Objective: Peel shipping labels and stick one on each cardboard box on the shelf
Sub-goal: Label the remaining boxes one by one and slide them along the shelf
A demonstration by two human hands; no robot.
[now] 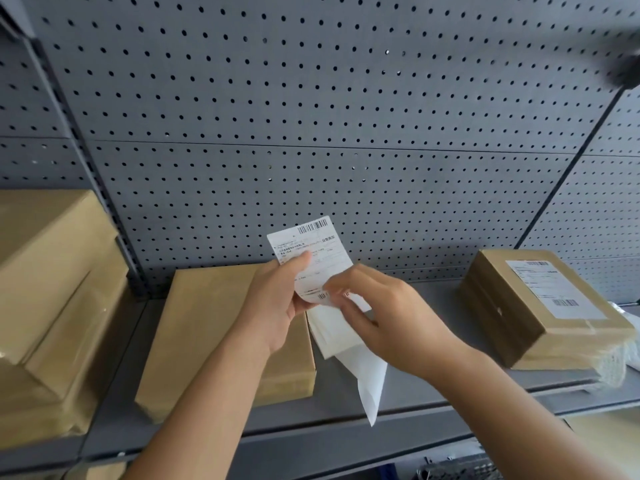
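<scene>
A white shipping label with barcodes is held upright in front of the shelf. My left hand grips its left edge, thumb on the printed face. My right hand pinches the label's lower right corner. A white backing strip hangs down below both hands. Behind my left hand lies a flat cardboard box with no label visible on it. On the right of the shelf sits another cardboard box with a label stuck on top.
A large cardboard box fills the neighbouring bay on the left. The grey shelf board runs between the two boxes, with grey pegboard behind. Bubble wrap lies at the far right edge.
</scene>
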